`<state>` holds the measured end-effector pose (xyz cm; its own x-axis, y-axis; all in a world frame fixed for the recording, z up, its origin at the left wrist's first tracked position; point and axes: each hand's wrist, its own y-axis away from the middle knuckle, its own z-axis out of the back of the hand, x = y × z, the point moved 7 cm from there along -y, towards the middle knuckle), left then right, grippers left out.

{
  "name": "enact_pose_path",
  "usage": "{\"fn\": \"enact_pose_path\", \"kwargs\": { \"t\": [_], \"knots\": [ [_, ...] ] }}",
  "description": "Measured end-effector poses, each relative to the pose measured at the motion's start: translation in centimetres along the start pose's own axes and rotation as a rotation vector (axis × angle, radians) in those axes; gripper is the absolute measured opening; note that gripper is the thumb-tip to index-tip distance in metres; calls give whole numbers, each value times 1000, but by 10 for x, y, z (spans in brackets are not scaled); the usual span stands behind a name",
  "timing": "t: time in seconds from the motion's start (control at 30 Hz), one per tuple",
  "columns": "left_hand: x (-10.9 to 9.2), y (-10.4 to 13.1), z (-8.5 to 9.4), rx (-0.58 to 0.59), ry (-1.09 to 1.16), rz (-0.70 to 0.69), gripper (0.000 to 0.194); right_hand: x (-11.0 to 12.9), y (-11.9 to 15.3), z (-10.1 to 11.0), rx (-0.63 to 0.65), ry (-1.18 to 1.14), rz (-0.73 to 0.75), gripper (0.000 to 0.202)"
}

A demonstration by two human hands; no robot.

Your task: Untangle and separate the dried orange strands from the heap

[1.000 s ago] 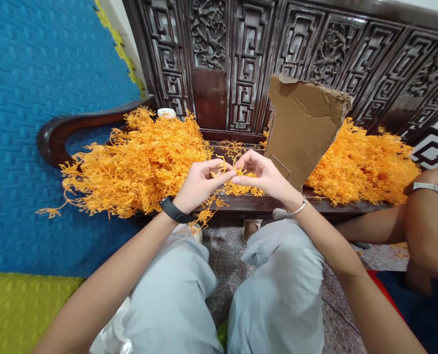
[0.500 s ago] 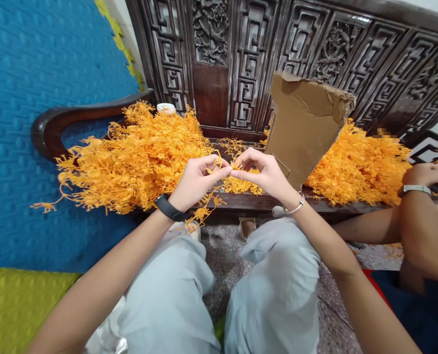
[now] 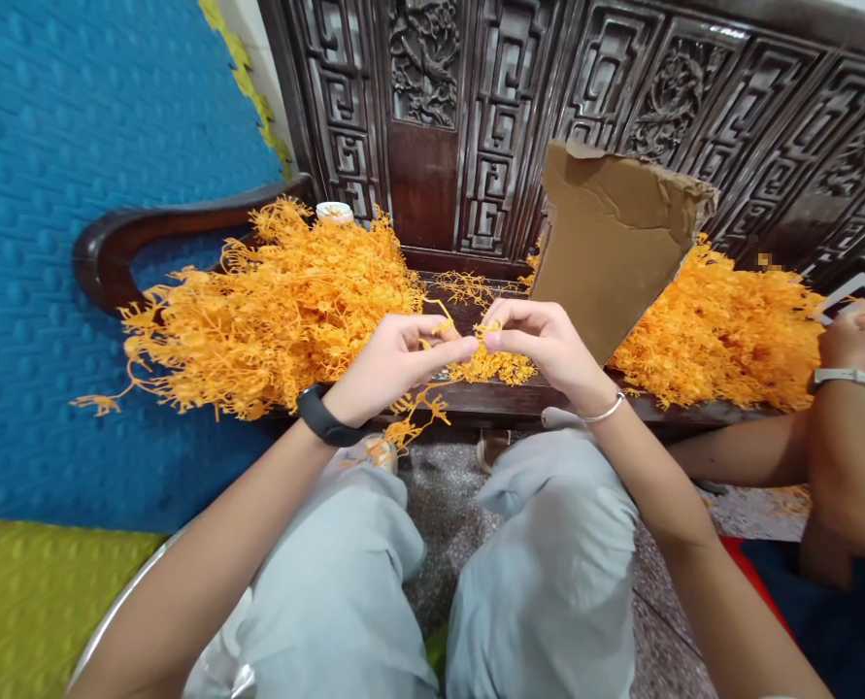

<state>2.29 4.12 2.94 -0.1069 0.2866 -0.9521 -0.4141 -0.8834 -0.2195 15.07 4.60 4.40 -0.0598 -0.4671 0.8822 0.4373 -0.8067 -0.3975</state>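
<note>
My left hand (image 3: 403,361) pinches a thin orange plastic strand (image 3: 412,427), part of which dangles below the fingers over my knee. Close beside it, my right hand (image 3: 541,342) has thumb and forefinger closed on a small orange piece (image 3: 484,332). A narrow gap lies between the two sets of fingertips. To the left is a large heap of branching orange pieces (image 3: 286,311) on the dark wooden bench (image 3: 526,406). Some smaller orange pieces (image 3: 501,365) lie on the seat just behind my right fingers.
A cardboard sheet (image 3: 614,243) stands upright on the bench, with another orange heap (image 3: 723,330) to its right. Another person's hand (image 3: 850,340) is at the far right. A white round object (image 3: 334,212) sits behind the left heap. The carved backrest (image 3: 424,184) rises behind.
My hands, touching at the fingertips before, are now slightly apart, my right hand having shifted to the right. The whole view has moved a little.
</note>
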Motion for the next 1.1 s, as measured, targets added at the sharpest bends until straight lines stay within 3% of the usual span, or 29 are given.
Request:
{"fn": "enact_pose_path", "kwargs": {
  "t": [0.17, 0.33, 0.5, 0.7, 0.9, 1.1],
  "knots": [
    [4, 1, -8, 157, 65, 62, 26, -8, 1, -13, 188, -206, -36, 15],
    [6, 1, -20, 252, 322, 107, 25, -8, 2, -29, 247, -420, -75, 19],
    [-1, -1, -29, 235, 469, 83, 30, -8, 0, -33, 223, -534, -62, 20],
    [-2, -6, -31, 201, 464, 48, 34, -11, -5, -34, 251, -603, -77, 24],
    [4, -10, -31, 224, 528, 71, 34, -18, -7, -35, 261, -593, -109, 25],
    [5, -11, -35, 284, 675, 96, 33, -22, -4, -38, 256, -740, -175, 20]
  ]
}}
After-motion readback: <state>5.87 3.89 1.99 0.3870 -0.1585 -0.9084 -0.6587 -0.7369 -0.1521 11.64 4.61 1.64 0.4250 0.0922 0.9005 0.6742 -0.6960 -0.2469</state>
